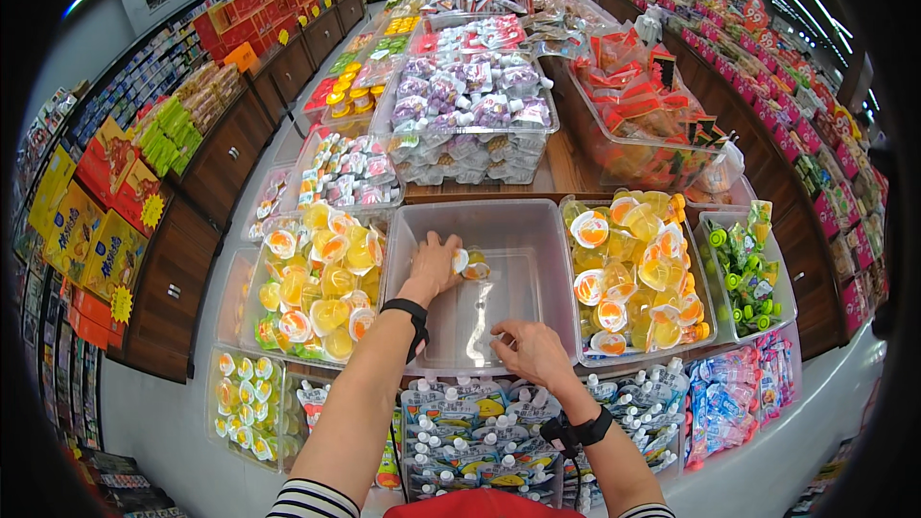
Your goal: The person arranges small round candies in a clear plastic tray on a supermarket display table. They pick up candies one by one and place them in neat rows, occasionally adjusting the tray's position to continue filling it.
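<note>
A clear plastic bin (518, 302) lies before me, its bottom mostly bare. My left hand (434, 265) reaches into its left half, with a jelly cup (460, 260) showing a white lid between thumb and forefinger. Right beside that cup is a second, yellowish jelly cup (476, 270). My right hand (536, 351) hovers over the bin's near right part, fingers apart and nothing in them. Bins heaped with yellow jelly cups flank it, one on the left (334, 280) and one on the right (640, 273). Each wrist wears a black band.
Spouted pouches (482, 432) fill a lower front bin. Behind the middle bin stands a tall one of purple-and-white pouches (468, 97). Green-capped pouches (745, 288) are at right, small jelly cups (245, 403) at lower left. Wooden display cabinets (169, 288) line the aisle.
</note>
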Motion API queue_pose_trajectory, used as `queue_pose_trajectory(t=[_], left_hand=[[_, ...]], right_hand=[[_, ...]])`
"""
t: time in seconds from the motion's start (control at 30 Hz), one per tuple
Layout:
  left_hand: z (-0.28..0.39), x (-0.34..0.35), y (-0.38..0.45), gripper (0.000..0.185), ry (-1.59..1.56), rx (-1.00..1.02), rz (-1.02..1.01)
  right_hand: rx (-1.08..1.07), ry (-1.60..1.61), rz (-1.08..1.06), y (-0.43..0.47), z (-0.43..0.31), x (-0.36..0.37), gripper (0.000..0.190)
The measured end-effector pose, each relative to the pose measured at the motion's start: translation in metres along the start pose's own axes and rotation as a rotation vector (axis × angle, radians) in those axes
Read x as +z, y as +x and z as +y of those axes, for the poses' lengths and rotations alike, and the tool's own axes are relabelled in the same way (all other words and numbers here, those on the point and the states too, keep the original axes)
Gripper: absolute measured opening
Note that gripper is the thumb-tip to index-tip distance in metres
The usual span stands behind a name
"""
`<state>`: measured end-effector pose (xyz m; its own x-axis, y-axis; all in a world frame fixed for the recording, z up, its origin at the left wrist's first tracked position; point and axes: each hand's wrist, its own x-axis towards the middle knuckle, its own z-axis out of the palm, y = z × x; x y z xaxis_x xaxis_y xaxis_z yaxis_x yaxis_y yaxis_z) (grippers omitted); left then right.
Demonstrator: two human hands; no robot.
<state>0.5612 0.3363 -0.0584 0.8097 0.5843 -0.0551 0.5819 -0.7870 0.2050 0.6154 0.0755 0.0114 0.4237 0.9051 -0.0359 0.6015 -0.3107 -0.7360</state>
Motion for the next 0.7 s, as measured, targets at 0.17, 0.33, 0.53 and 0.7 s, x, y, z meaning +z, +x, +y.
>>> queue_pose_trajectory(t=[0.17,0.33,0.53,0.7], left_hand=[[-0.010,0.008,-0.002,0.068,-0.009,0.174,-0.160],[0.009,0.008,-0.006,0.063,0.042,0.191,-0.227],[0.024,-0.028,-0.024,0.067,0.013,0.145,-0.233],[0.052,-0.036,-0.023,0.066,-0.026,0.183,-0.145]], right_hand=[[0.004,-0.028,-0.006,0.000,-0.001,0.000,0.027],[0.022,-0.044,0.028,-0.002,0.003,-0.001,0.029],[0.045,-0.054,0.032,-0.001,0.004,0.006,0.030],[0.041,-0.089,0.064,-0.001,0.010,0.011,0.028]])
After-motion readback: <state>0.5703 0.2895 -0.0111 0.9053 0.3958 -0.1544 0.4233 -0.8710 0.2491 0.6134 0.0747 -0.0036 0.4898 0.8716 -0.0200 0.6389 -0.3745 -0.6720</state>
